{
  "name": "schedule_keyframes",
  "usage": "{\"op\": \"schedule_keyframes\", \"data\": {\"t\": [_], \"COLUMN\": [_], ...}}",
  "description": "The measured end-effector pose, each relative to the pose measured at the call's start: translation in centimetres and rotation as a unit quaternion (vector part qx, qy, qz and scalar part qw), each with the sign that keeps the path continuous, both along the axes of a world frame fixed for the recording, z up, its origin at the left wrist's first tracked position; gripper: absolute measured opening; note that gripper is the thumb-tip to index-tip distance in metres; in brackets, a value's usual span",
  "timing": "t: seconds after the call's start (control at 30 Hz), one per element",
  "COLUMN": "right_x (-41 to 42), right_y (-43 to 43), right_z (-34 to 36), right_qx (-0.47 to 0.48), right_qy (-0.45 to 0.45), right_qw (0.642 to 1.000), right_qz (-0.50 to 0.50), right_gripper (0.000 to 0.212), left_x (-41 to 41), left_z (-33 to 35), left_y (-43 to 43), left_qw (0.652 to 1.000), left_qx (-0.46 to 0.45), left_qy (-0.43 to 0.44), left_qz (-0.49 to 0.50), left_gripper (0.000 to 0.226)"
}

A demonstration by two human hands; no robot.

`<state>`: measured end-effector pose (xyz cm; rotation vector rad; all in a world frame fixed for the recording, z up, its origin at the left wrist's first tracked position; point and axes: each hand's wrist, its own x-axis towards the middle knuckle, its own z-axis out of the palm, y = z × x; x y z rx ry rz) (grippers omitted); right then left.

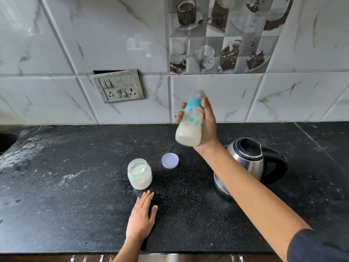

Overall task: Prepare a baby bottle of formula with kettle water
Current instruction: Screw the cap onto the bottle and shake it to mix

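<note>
Noted dark sleeve [321,248] of the right arm nearest. Found left hand [140,220] flat on the counter [75,205], fingers straight, holding nothing, low and left of the grip. Found right hand [207,123] wrapped round the baby bottle [189,125], lifted clear of the counter, up and left of the kettle [251,159] (lid down). Logged open powder jar [139,173] and loose lid [170,160] below the grip, leftward. Judged step: shaking to mix. Keep fingers firm, check collar tightness, swirl until lump-free. Recorded long axis as near upright, teat end up, leaning slightly right.
</note>
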<state>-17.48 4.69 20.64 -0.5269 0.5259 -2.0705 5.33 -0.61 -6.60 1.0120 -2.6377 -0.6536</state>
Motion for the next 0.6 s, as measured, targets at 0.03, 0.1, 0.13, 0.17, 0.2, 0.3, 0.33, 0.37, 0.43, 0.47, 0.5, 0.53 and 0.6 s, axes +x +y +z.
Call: {"op": "schedule_keyframes", "data": {"t": [0.03,0.1,0.13,0.17,0.2,0.3,0.33,0.37,0.43,0.47,0.5,0.53,0.6], "right_x": [0.5,1.5,1.7,1.3,0.9,0.2,0.5,0.9,1.2,0.8,0.3,0.0,0.4], "right_y": [0.2,0.7,0.8,0.7,0.5,0.4,0.5,0.8,0.8,0.6,0.4,0.3,0.5], "right_z": [-0.6,-1.6,-1.5,-1.3,-1.0,-1.0,-1.4,-1.6,-1.1,-0.6,-0.2,0.2,0.1], "right_qx": [0.008,0.019,0.017,0.014,0.009,0.013,0.019,0.026,0.025,0.014,0.003,0.0,0.005], "right_qy": [0.016,0.061,0.068,0.059,0.028,-0.011,0.012,0.035,0.041,0.021,-0.003,-0.02,-0.005], "right_qw": [1.0,0.997,0.997,0.998,0.999,1.0,1.0,0.999,0.999,1.0,1.0,1.0,1.0], "right_qz": [0.018,0.036,0.037,0.03,0.021,0.007,0.012,0.01,0.008,0.001,-0.009,-0.022,-0.017], "right_gripper": [0.08,0.062,0.059,0.064,0.072,0.085,0.081,0.078,0.08,0.084,0.087,0.086,0.07], "left_x": [0.0,0.0,0.0,0.0,0.0,0.0,0.0,0.0,0.0,0.0,0.0,-0.1,0.0], "left_z": [0.0,0.1,0.1,0.1,0.1,0.2,0.3,0.3,0.5,0.5,0.5,0.5,0.7], "left_y": [0.0,0.0,0.0,-0.1,-0.1,0.1,0.1,0.1,0.1,0.1,0.2,0.2,0.3], "left_qw": [1.0,1.0,1.0,1.0,1.0,1.0,1.0,1.0,1.0,1.0,1.0,1.0,1.0], "left_qx": [0.0,0.0,-0.001,-0.001,0.0,0.0,0.0,0.0,-0.001,-0.002,-0.002,-0.003,-0.001], "left_qy": [0.0,0.0,0.0,-0.001,-0.003,0.001,0.004,0.007,0.01,0.008,0.007,0.008,0.014], "left_qz": [0.001,0.001,0.002,0.002,0.002,0.003,0.003,0.003,0.003,0.002,0.001,0.002,0.005], "left_gripper": [0.069,0.069,0.069,0.069,0.069,0.069,0.069,0.069,0.069,0.069,0.069,0.069,0.071]}}
